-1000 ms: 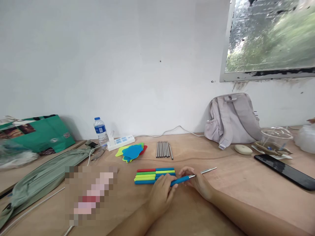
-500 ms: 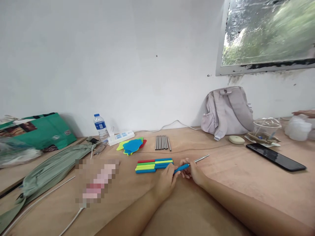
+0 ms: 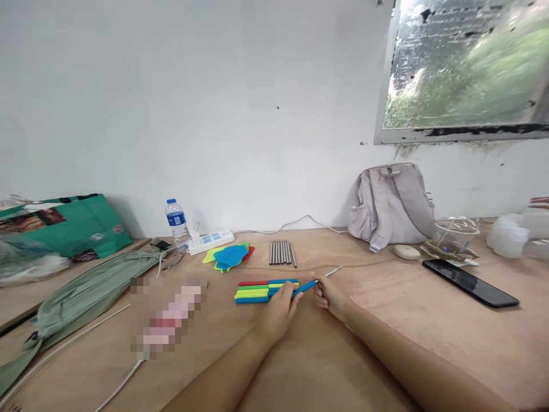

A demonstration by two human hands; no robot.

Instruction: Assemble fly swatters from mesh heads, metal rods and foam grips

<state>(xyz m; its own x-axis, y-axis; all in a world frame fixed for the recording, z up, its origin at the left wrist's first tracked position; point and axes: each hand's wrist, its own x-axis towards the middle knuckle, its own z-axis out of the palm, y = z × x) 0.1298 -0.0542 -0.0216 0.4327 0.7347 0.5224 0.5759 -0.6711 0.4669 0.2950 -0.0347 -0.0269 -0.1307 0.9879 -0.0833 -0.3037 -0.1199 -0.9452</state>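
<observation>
My left hand (image 3: pixel 279 309) is closed around the lower end of a blue tube-like handle (image 3: pixel 305 288), just right of a row of coloured handles (image 3: pixel 252 292). A thin silver metal rod (image 3: pixel 334 270) sticks out of the handle's upper end, pointing up and to the right. Where rod and handle meet, the fingers of my right hand (image 3: pixel 329 296) pinch the rod. The row holds red, green, yellow and blue handles lying side by side, and my left hand hides part of its right end. Behind it lie several similar metal rods (image 3: pixel 281 253) in a bundle.
Flat coloured cutouts (image 3: pixel 234 257) are stacked beside a white power strip (image 3: pixel 211 241) and a water bottle (image 3: pixel 176 223). Rightward are a backpack (image 3: pixel 392 206), a white case (image 3: pixel 406 252), a phone (image 3: pixel 469 283) and plastic cups (image 3: pixel 510 239). Leftward, a green-grey bag (image 3: pixel 98 292) and cables.
Both hands have shifted left with the blue handle and rod. My right hand is a little farther from my left, and less of the rod shows beyond the handle. The view tilted slightly.
</observation>
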